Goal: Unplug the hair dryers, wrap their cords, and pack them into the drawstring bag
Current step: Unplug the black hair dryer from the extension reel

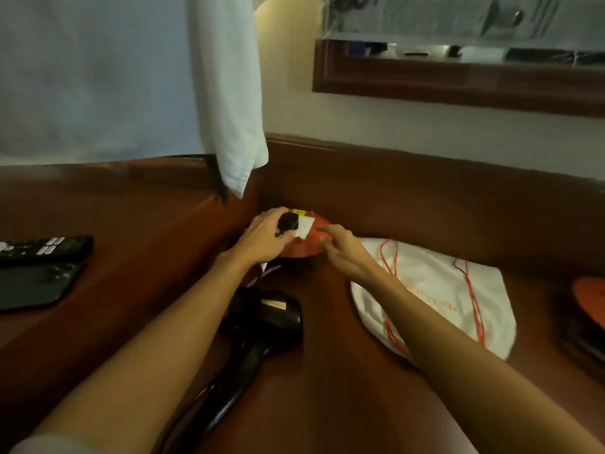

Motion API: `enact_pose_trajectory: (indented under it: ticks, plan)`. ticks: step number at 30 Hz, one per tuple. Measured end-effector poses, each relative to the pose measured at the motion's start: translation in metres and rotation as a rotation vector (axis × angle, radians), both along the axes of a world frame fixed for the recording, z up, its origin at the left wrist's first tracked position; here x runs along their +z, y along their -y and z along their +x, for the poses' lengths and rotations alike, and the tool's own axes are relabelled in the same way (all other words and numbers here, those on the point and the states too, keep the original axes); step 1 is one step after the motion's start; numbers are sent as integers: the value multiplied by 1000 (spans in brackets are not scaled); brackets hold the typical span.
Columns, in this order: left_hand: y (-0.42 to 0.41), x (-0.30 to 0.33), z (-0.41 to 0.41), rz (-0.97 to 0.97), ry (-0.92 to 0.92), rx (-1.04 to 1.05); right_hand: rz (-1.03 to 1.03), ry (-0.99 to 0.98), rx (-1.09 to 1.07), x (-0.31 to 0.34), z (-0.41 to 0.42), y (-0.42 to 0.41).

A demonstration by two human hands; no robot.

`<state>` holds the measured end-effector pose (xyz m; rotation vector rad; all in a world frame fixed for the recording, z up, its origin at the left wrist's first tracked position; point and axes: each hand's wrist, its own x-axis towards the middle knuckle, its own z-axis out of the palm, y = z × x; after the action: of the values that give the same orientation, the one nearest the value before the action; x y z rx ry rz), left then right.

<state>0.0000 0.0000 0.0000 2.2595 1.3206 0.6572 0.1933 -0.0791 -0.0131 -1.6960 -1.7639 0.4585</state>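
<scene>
A black hair dryer (262, 319) lies on the brown wooden desk (327, 404) between my forearms, its handle pointing toward me. Beyond it stands a round red power socket unit (302, 249) with a white socket face. My left hand (262, 239) grips a black plug (288, 221) at that face. My right hand (340, 245) rests on the red unit's right side, fingers spread. A white drawstring bag (435, 296) with orange cords lies flat to the right.
A black remote (45, 249) and a dark phone (36, 286) lie on the raised ledge at left. A white towel (229, 93) hangs above the corner. An orange object (589, 299) sits at the right edge. A framed mirror (458, 77) is on the wall.
</scene>
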Motion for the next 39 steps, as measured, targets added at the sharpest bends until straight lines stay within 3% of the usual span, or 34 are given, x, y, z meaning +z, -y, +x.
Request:
enact_pose_trajectory:
  ticks: [5, 11, 17, 27, 39]
  plan:
    - [-9, -25, -12, -137, -59, 2, -87, 115, -8, -10, 4, -43]
    - [-6, -29, -10, -53, -107, -9, -24, 167, -23, -32, 1, -53]
    - [-3, -28, -11, -33, -70, -22, 28, 289, -50, -30, 2, -59]
    - [-8, -35, -15, -176, 43, 63, -103, 380, -57, 3, -4, -74]
    - [-10, -37, -15, -113, 129, 54, -175, 329, 68, 23, -22, -95]
